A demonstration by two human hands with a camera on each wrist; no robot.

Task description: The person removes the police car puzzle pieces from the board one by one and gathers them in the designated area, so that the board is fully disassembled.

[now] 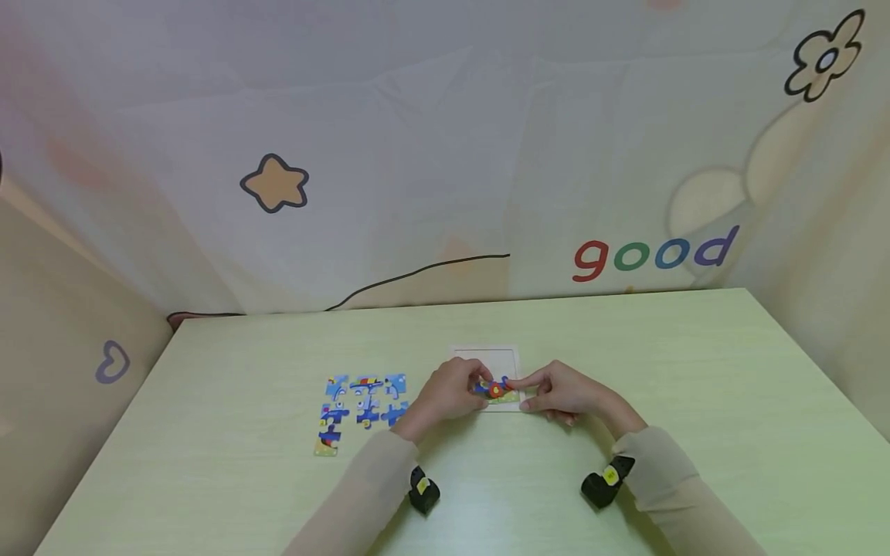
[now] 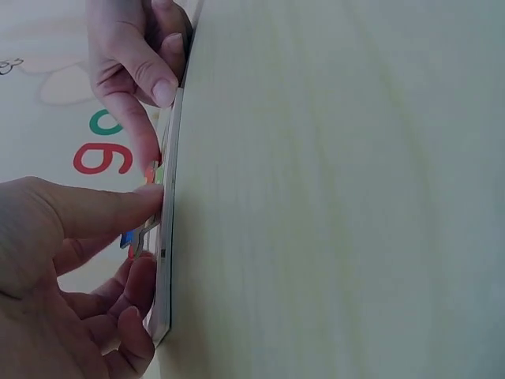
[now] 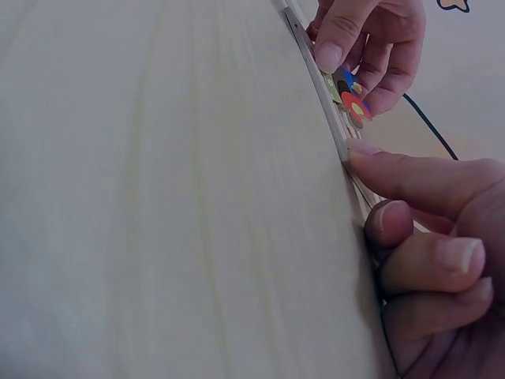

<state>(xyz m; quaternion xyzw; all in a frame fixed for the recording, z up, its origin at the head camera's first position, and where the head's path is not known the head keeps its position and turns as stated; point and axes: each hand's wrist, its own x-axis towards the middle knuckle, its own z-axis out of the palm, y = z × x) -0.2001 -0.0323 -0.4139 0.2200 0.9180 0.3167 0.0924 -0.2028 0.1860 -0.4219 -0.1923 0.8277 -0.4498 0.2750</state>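
Note:
My left hand (image 1: pixel 450 391) pinches a colorful jigsaw piece (image 1: pixel 496 391) with a red round shape, between thumb and fingers. In the right wrist view the piece (image 3: pixel 353 104) is tilted above the white puzzle tray (image 1: pixel 502 357). My right hand (image 1: pixel 562 388) is at the tray's right side. Its index finger reaches out straight to the piece, and its thumb touches the tray's near edge; the other fingers curl loosely beside the tray. In the left wrist view both hands meet over the tray (image 2: pixel 166 276), seen edge-on. My fingers hide part of the piece and of the tray.
Several loose blue jigsaw pieces (image 1: pixel 368 409) lie in rows left of my left hand on the pale green table (image 1: pixel 229 432). A printed cloth (image 1: pixel 417 154) hangs behind the table's far edge. Black wrist cameras (image 1: pixel 601 488) sit at both sleeves.

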